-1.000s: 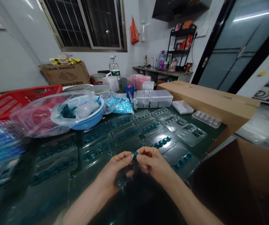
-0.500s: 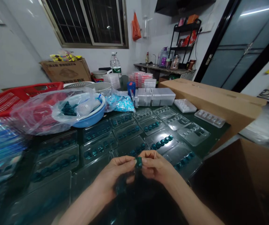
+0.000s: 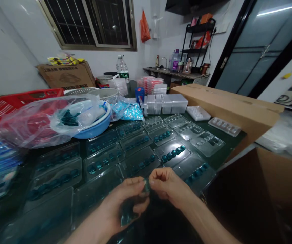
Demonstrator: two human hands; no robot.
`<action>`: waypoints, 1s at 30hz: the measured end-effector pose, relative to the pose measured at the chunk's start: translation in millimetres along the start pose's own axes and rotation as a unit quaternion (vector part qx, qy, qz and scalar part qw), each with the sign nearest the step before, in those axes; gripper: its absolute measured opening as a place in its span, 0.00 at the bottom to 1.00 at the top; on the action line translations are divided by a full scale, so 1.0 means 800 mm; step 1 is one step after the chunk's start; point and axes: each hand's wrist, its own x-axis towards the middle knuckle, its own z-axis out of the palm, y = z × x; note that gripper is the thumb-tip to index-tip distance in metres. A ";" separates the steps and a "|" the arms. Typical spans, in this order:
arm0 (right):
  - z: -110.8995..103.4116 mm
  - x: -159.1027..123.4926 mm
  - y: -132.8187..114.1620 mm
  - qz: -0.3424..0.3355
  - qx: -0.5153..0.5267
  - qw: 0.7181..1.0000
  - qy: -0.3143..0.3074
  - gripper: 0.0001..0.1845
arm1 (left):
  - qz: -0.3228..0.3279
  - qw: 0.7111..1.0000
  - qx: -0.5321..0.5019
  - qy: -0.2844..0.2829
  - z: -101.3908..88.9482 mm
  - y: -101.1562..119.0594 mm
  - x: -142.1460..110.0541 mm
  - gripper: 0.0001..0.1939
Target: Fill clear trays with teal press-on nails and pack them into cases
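My left hand (image 3: 125, 198) pinches a small translucent teal piece (image 3: 146, 186) between thumb and forefinger, low in the middle of the head view. More teal material (image 3: 127, 214) shows under its palm, partly covered by the curled fingers. Thumb and forefinger of my right hand (image 3: 170, 186) are closed at the right side of the same small piece. Beyond both hands lie clear plastic blister trays (image 3: 141, 164) in rows, many with teal pieces (image 3: 173, 153) seated in their cavities. The exact shape of the pinched piece is blurred.
Left stand a red basket (image 3: 26, 98) and a blue basin (image 3: 95, 128) with a plastic bag and teal pieces. Behind the trays are a blue-white packet (image 3: 133, 112) and clear boxes (image 3: 170, 103). Cardboard boxes (image 3: 227, 103) border the right side.
My hands have shifted slightly down and left in view, and the left has turned, showing more teal material under its palm. The pinched piece is now more covered by fingers.
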 end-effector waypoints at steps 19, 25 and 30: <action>0.007 0.008 -0.011 -0.108 -0.234 0.957 0.131 0.05 | 0.038 0.993 0.056 0.099 -0.012 0.011 0.033 0.08; -0.042 0.058 -0.037 -0.130 -0.346 0.917 0.151 0.09 | 0.019 0.992 -0.027 0.122 -0.030 0.025 0.044 0.12; -0.115 0.180 -0.062 -0.158 -0.470 0.839 0.224 0.12 | 0.060 0.982 -0.090 0.158 -0.048 0.038 0.037 0.12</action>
